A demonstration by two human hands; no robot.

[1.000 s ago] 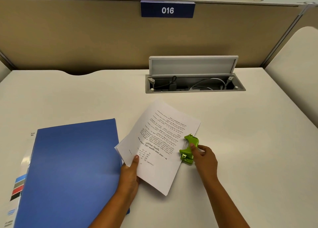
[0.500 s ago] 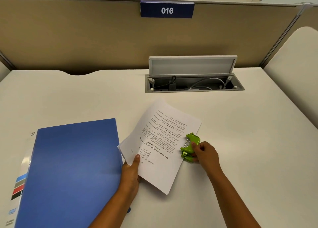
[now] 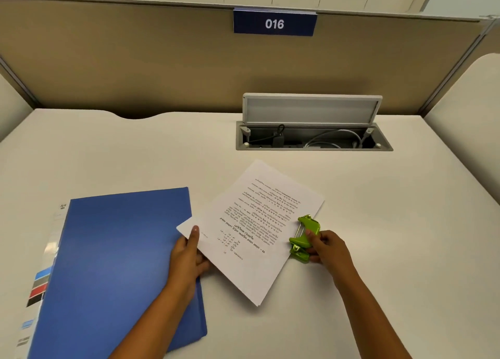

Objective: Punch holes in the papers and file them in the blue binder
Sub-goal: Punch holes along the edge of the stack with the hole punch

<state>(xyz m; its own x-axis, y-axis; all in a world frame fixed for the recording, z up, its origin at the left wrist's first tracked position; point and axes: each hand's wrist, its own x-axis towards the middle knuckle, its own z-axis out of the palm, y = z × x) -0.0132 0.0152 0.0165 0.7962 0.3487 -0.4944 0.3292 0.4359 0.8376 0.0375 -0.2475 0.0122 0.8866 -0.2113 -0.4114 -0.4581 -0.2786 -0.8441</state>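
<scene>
A thin stack of printed white papers (image 3: 251,223) lies tilted on the white desk. My left hand (image 3: 189,255) pinches its near-left corner, thumb on top. A small green hole punch (image 3: 304,238) sits at the papers' right edge, and that edge runs into its slot. My right hand (image 3: 326,247) grips the punch from the right, with the thumb on its top lever. The closed blue binder (image 3: 121,264) lies flat to the left; the papers' corner and my left hand overlap its right edge.
An open cable hatch (image 3: 313,139) with its lid raised and cords inside is set into the desk (image 3: 392,223) behind the papers. A beige partition (image 3: 135,66) with a "016" sign closes off the back. A colour-tabbed label strip (image 3: 40,285) runs along the binder's left side.
My right hand shifted from resting on the punch to gripping it, thumb on the lever. The papers slid slightly toward the punch; my left hand kept its hold on the corner.
</scene>
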